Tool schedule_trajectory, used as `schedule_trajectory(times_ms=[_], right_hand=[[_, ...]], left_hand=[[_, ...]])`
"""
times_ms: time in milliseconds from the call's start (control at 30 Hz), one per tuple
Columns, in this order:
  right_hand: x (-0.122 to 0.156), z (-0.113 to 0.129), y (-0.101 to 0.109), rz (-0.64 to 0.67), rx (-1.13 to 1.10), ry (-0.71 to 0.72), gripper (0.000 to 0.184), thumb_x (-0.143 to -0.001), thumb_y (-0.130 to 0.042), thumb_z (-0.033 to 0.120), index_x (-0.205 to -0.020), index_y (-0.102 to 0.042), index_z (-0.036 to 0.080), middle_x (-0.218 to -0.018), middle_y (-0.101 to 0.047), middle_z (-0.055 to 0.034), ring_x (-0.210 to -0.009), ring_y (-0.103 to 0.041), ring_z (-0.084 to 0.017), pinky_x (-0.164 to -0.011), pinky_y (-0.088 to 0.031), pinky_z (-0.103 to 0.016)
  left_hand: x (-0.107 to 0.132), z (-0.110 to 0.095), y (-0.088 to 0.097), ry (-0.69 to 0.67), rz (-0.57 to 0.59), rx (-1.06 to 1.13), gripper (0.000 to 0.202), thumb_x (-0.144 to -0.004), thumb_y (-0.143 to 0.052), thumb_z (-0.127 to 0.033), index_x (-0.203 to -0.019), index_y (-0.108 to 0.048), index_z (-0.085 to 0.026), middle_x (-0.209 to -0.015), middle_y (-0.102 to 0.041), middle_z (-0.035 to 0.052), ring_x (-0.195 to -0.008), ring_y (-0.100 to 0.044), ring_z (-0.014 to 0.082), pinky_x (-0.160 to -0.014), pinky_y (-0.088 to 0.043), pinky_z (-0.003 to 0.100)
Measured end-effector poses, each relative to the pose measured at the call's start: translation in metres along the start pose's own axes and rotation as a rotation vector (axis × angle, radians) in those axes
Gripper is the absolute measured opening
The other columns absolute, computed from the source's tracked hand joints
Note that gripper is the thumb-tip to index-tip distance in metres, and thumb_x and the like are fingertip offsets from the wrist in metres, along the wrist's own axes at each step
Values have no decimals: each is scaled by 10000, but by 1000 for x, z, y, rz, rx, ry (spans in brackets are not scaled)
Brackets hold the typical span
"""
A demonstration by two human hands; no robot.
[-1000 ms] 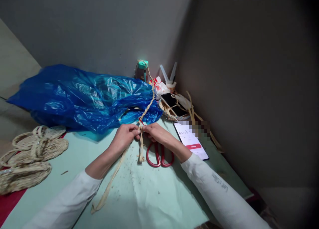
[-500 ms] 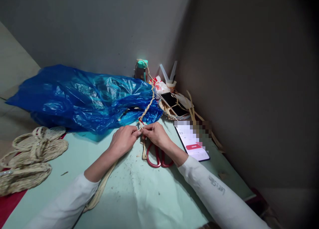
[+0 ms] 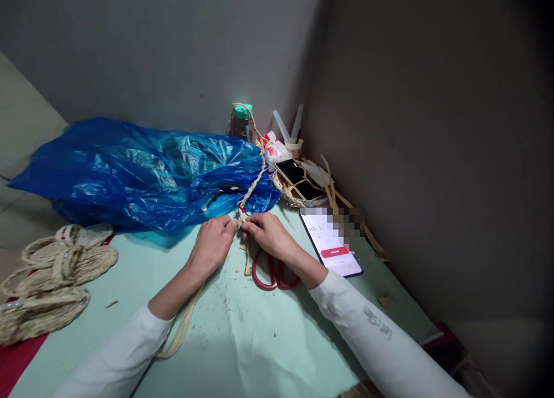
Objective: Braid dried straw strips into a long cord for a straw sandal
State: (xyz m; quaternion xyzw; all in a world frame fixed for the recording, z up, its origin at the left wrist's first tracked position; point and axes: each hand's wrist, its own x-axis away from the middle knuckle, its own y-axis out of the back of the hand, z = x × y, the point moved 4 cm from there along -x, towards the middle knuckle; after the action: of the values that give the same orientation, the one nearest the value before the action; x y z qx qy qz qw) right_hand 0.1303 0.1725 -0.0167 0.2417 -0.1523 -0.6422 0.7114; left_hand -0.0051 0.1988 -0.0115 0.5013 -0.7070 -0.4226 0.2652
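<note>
My left hand [image 3: 213,242] and my right hand [image 3: 265,232] meet over the table, both closed in a pinch on the near end of a braided straw cord [image 3: 255,184]. From there the cord runs away from me and up over a green-lidded bottle [image 3: 242,120]. A bit of red string [image 3: 243,209] is tied round it just beyond my fingertips. One loose straw strip [image 3: 184,329] trails under my left forearm, and another short end hangs below my fingers. Red-handled scissors [image 3: 265,277] lie partly hidden under my right wrist.
A large blue plastic bag [image 3: 130,173] fills the back left. Woven straw sandals [image 3: 64,259] lie at the left edge. On the right are a lit phone [image 3: 322,236] and a basket [image 3: 285,193] holding another phone [image 3: 298,176]. A cup [image 3: 293,149] stands by the wall.
Both hands stay at the cord's near end, with a small shift of the fingers. The left hand has drawn slightly left, and the view has shifted a little.
</note>
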Motion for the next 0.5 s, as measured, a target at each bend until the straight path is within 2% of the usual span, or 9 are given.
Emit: schedule_trajectory(times_ms=[133,233,300,400,500], right_hand=[[1,-3,0,-59,75,-6,241,-825,-510,219,-615,-605,145,-556,-530,20,-573,-420,-99,-571,-277,-228],[2,-7,-5,-80,-27,-61,245,-808,-507,221,-595,-605,150,-543,-517,18,-582,-442,-108,-566,-283,-229],[3,-8,-9,-92,-142,-99,249,-793,-507,217,-561,-574,153,-533,-493,23,-572,-426,-105,-556,-277,-227],[4,-9,-16,-48,-451,-185,232,-741,-538,221,-522,-500,158,-502,-402,44,-521,-324,-85,-511,-217,-231],[6,-6,-21,8,-687,-237,181,-703,-524,217,-540,-468,162,-502,-362,57,-488,-253,-70,-483,-170,-232]], left_hand=[[4,-7,-1,-29,24,-70,323,-896,-338,-300,-676,-551,-197,-670,-634,44,-626,-545,187,-572,-323,270],[11,-16,-2,-23,32,-164,291,-891,-347,-243,-778,-608,-180,-759,-683,115,-692,-610,238,-589,-327,297],[16,-22,-2,-5,24,-294,297,-898,-341,-227,-878,-628,-150,-794,-695,166,-726,-640,278,-594,-329,316],[23,-32,-4,-13,46,-517,311,-903,-319,-171,-990,-612,-114,-827,-699,194,-758,-665,308,-592,-340,326],[29,-41,-11,-35,84,-586,356,-872,-273,-62,-1027,-594,-77,-868,-686,211,-777,-675,304,-580,-338,320]])
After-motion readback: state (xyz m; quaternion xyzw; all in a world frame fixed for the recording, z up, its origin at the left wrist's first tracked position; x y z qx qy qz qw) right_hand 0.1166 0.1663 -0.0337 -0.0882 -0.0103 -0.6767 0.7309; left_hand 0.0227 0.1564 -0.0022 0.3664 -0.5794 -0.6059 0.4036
